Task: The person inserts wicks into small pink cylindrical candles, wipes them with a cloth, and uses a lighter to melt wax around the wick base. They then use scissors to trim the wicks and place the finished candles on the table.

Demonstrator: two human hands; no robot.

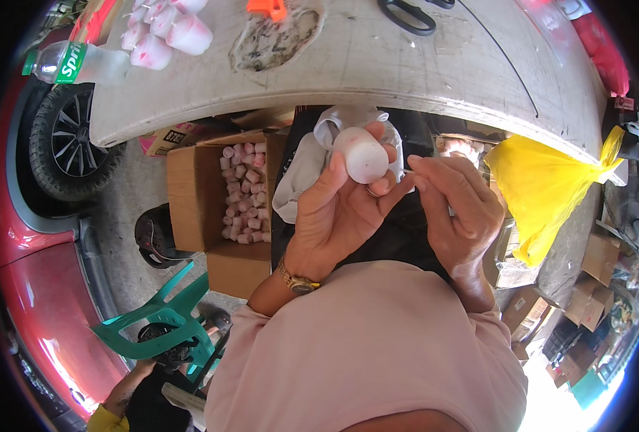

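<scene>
- The person's pink shirt [366, 353] fills the lower middle of the view, and both forearms rise out of it toward the centre.
- The left hand [337, 209], with a gold wristwatch [298, 282] on the wrist, is closed around a small white cup [363, 157] — thumb on one side, fingers curled on the other, the round end of the cup turned toward the camera.
- The right hand [458, 209] stands just beside it, fingers bent and fingertips pinched together near the cup's side; whether they hold something thin I cannot tell.
- Behind the cup, a crumpled white cloth [301, 169] lies over a black bag [402, 223] under both hands.
- To the left, lower down, an open cardboard box [190, 194] stands on the ground with many small pale pink cups [245, 191] inside.
- A green plastic chair [165, 317] is at the lower left, and another person's arm with a yellow sleeve [107, 414] shows at the bottom edge.
- A yellow plastic bag [542, 183] hangs at the right, with more cardboard boxes [593, 288] below it.
- Farther away, the worn grey surface [406, 68] carries more pinkish-white cups [168, 29] at its left end, black scissors [409, 14], an orange object [268, 7] and a clear bottle with a green label [71, 63].
- Beyond it, at the far left — a red car [24, 259] and its wheel [68, 140].
</scene>
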